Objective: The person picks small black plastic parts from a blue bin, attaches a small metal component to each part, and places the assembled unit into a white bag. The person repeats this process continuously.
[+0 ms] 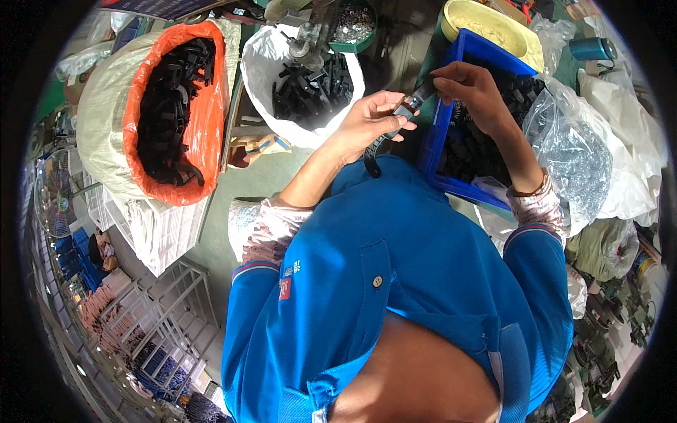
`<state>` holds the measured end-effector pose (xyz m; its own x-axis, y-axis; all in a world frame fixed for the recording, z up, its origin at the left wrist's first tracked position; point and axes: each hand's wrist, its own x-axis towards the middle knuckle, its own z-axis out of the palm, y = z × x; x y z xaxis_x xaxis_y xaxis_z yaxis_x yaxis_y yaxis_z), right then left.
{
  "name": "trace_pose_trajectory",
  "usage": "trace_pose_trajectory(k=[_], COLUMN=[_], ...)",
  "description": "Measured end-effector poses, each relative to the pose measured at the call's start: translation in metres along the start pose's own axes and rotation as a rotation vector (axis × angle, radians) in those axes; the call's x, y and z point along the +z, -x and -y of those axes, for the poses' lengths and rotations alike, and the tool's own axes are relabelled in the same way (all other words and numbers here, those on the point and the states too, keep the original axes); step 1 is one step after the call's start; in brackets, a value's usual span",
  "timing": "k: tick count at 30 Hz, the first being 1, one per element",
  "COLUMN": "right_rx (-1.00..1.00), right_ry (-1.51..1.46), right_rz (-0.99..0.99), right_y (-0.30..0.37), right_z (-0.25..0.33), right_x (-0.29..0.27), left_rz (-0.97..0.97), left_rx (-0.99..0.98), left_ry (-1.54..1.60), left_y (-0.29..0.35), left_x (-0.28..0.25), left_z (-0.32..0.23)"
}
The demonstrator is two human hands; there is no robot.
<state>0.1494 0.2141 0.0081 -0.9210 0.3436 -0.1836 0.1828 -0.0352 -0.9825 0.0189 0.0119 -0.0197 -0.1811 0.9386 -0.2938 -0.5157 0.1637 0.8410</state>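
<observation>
A black strap with a small boxy middle part, like a wristwatch [405,110], is between my two hands in front of my chest. My left hand [377,123] is closed around its middle, thumb on top, and one dark curved end [372,163] hangs below the palm. The other end is pinched by the fingers of my right hand [465,88], above the left edge of a blue crate [435,151]. Dark small parts [474,151] fill that crate. Beyond my left hand stands a white-lined bag [258,84] with similar black pieces [321,88] inside.
At the left, a sack with an orange liner [217,92] holds many black straps. A yellow basin [486,28] and a green tray of small parts [352,28] are at the back. Clear plastic bags [571,141] crowd the right side; white crates [159,229] stand lower left.
</observation>
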Motion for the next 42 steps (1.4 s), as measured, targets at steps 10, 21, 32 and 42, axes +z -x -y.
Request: trace_pose_trajectory(k=[10, 21, 32, 42], right_rx=[0.083, 0.071, -0.150, 0.020], right_ry=[-0.077, -0.261, 0.733, 1.389], right_rz=[0.015, 0.110, -0.134, 0.000], right_y=[-0.001, 0.025, -0.058, -0.255], right_z=[-0.015, -0.033, 0.003, -0.175], right_x=[0.016, 0.030, -0.103, -0.202], left_rz=[0.006, -0.157, -0.201, -0.309], left_rx=[-0.020, 0.133, 0.159, 0.122], left_ry=[-0.029, -0.277, -0.422, -0.294], left_y=[-0.007, 0.002, 0.008, 0.018], left_x=[0.000, 0.006, 0.011, 0.016], left_z=[0.003, 0.023, 0.028, 0.020])
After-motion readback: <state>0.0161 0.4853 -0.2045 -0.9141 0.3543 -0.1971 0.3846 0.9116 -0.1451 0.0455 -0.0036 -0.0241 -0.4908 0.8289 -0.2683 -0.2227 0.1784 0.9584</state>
